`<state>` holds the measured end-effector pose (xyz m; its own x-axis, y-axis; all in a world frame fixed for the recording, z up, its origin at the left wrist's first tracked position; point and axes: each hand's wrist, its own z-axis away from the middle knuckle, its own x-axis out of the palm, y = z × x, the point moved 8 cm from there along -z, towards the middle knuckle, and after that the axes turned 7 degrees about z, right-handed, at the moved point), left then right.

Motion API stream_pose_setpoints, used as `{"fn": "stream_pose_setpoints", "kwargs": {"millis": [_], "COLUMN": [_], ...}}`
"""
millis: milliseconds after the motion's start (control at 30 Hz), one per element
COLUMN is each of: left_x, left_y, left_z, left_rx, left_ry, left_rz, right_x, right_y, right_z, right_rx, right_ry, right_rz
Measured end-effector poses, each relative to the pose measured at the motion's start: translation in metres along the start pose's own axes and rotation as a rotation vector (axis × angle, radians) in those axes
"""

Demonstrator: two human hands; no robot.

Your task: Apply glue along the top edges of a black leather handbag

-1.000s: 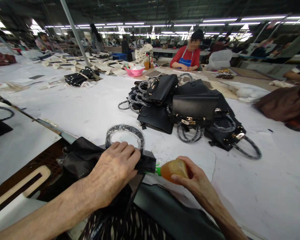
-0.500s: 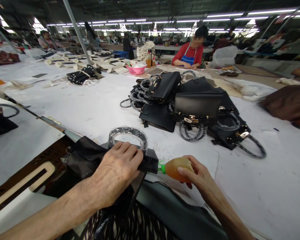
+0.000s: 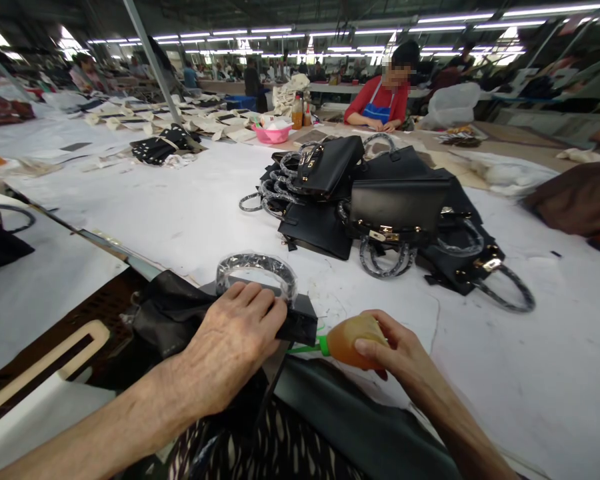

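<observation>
My left hand (image 3: 245, 327) is closed over the top edge of a black handbag (image 3: 300, 320), just below its handle (image 3: 255, 263), which is wrapped in clear plastic. The bag lies at the table's near edge, its dark body partly hidden by my hand and forearm. In my right hand (image 3: 395, 343) is a squeeze bottle (image 3: 355, 340) of amber liquid, held on its side. Its green nozzle (image 3: 307, 348) points left, with the tip at the underside of the bag's edge; whether it touches cannot be seen.
A pile of black handbags (image 3: 395, 207) with wrapped handles and gold-coloured fittings lies farther back on the white table (image 3: 205, 207). Behind it are a pink basin (image 3: 271, 133) and a person in red (image 3: 380, 103). A brown crate (image 3: 95, 313) sits at the lower left.
The bottle's nozzle has shifted from the bag's right end to under its edge, showing more of its green length. My left hand keeps its hold on the bag.
</observation>
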<state>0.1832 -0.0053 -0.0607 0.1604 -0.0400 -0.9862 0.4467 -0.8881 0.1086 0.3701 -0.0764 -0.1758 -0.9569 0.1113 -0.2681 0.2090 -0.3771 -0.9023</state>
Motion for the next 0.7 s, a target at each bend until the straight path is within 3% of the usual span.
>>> {"fn": "stream_pose_setpoints", "kwargs": {"millis": [700], "left_x": [-0.001], "left_y": [0.001], "left_z": [-0.003], "left_rx": [0.011], "left_ry": [-0.008], "left_rz": [-0.019], "right_x": [0.018], "right_y": [-0.014], "right_z": [0.021], "right_rx": [0.003], "right_ry": [-0.097], "right_rz": [-0.085]}}
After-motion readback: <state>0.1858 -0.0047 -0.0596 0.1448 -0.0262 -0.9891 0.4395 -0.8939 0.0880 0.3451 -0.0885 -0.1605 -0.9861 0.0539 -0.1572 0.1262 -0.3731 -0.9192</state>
